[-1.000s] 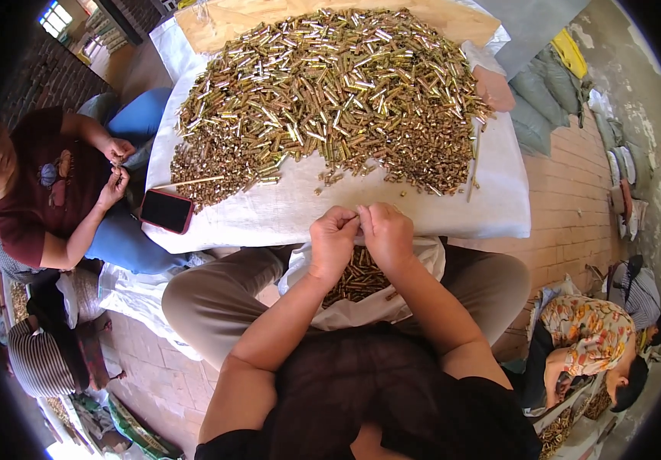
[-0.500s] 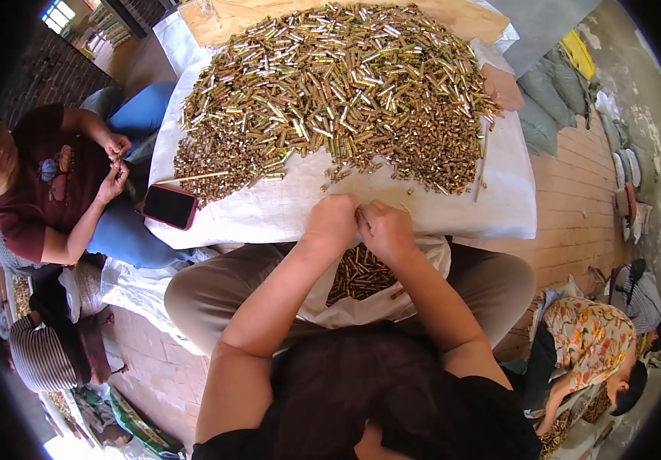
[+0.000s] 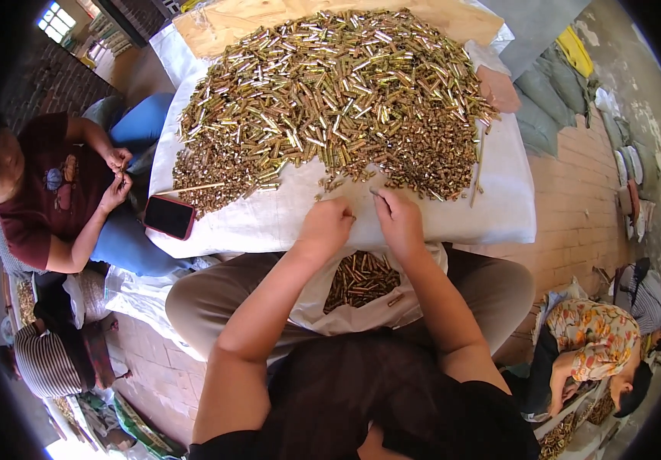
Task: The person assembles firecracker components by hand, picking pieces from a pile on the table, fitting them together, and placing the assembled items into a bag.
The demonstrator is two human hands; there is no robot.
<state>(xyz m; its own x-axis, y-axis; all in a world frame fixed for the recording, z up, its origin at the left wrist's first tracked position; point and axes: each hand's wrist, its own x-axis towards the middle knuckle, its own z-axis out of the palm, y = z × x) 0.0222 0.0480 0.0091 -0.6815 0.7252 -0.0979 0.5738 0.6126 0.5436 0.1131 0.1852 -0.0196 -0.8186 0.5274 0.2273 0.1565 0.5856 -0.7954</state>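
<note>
Many brassy tubes point(image 3: 330, 107) just beyond the fingers point(image 3: 385, 201)

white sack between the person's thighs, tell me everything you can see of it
The white sack looks like thin, soft sheeting, creased, its wide mouth open upward and its rim spread outward. Inside lies a jumble of small brass-coloured cylinders; a loose piece shows at its right fold. It sits between the person's thighs, by the near edge of the white-covered table. The forearms pass above its sides; contact is unclear.
</note>
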